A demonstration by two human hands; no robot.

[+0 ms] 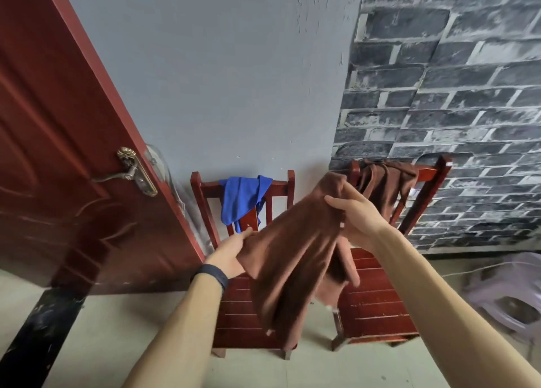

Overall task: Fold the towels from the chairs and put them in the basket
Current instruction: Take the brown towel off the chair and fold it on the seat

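Brown towel is hanging in the air in front of the two chairs, stretched slantwise between both hands, its loose lower part drooping in folds over the gap between the seats. Left hand is gripping the towel's lower left edge, fingers curled closed around the cloth, a dark wristband sitting just behind it. Right hand is holding the towel higher up, near its top right corner, fingers pinching closed over a bunched fold; the cloth is blurring slightly, so finer detail of the grip is not readable. A blue towel is draping over the top rail of the left chair and hanging down its backrest. A second brown towel is lying bunched over the top rail of the right chair, behind the right hand. Both chairs are red wood with slatted seats, standing side by side against the wall, the left one near an open red door. A pale plastic stool is standing on the floor to the right of the right chair.
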